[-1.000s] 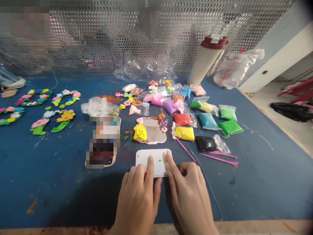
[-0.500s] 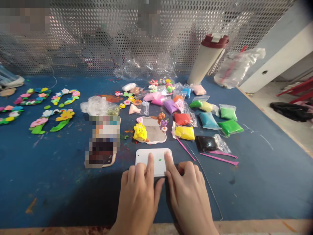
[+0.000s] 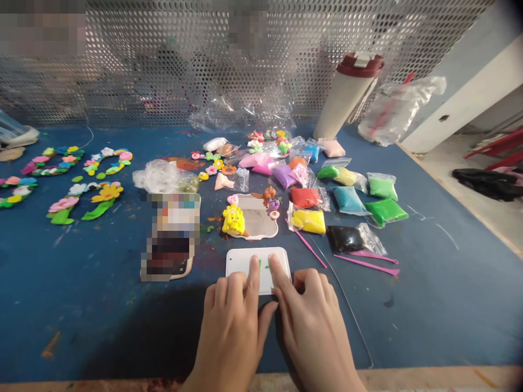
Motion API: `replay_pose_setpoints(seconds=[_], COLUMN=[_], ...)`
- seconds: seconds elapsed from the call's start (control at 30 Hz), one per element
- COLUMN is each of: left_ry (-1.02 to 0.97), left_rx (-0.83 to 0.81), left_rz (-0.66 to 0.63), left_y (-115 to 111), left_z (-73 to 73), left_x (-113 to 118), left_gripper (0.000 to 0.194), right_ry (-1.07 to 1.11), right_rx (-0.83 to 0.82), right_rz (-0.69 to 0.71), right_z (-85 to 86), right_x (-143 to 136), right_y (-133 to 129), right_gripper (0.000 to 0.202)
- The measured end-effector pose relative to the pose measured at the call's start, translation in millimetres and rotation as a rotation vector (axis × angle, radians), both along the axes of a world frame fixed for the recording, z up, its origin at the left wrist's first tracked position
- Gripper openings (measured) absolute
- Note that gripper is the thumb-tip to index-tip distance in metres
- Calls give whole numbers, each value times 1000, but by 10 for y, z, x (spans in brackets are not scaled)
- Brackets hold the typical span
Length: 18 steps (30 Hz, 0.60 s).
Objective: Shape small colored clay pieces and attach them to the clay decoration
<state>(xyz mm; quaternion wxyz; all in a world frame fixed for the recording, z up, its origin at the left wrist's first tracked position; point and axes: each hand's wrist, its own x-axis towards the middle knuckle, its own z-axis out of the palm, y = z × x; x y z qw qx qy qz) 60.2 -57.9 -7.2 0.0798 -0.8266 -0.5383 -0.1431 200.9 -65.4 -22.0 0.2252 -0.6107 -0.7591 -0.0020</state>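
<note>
Both index fingers rest on a small white board (image 3: 236, 262) lying flat on the blue table. My left hand (image 3: 232, 321) has its index finger stretched out and its thumb apart, the other fingers curled; nothing shows in its grasp. A bit of green clay (image 3: 260, 264) peeks out at that index fingertip. My right hand (image 3: 312, 318) also points its index finger onto the board, beside a second green speck (image 3: 267, 267); it holds nothing visible. Just beyond lies a mirror-like plate (image 3: 257, 216) with a white frame, decorated with a yellow clay figure (image 3: 233, 221) and other small clay shapes.
Bags of coloured clay, including yellow (image 3: 309, 221) and black (image 3: 347, 238), lie at the right. Pink tools (image 3: 365, 264) and a thin wire (image 3: 347, 305) are nearby. A phone (image 3: 186, 234) lies left, a tumbler (image 3: 347, 98) at the back, clay-flower wreaths (image 3: 108, 162) far left.
My right index fingertip has slid left across the board, toward the green speck. My left index fingertip has shifted slightly right, and green clay now shows beside it.
</note>
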Motion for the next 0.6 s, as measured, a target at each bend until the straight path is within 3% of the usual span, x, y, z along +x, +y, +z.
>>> replay_pose_setpoints(seconds=[0.27,0.6], left_ry=[2,-63], left_rx=[-15,3], left_rz=[53,42], left_y=[-5,4], left_z=[12,-10], left_x=[-2,-47], left_gripper=[42,46], right_ry=[41,282], right_rx=[-19,-8], right_rz=[-2,-52], right_z=[6,5], right_x=[3,40], right_y=[-2,-24], right_gripper=[51,54])
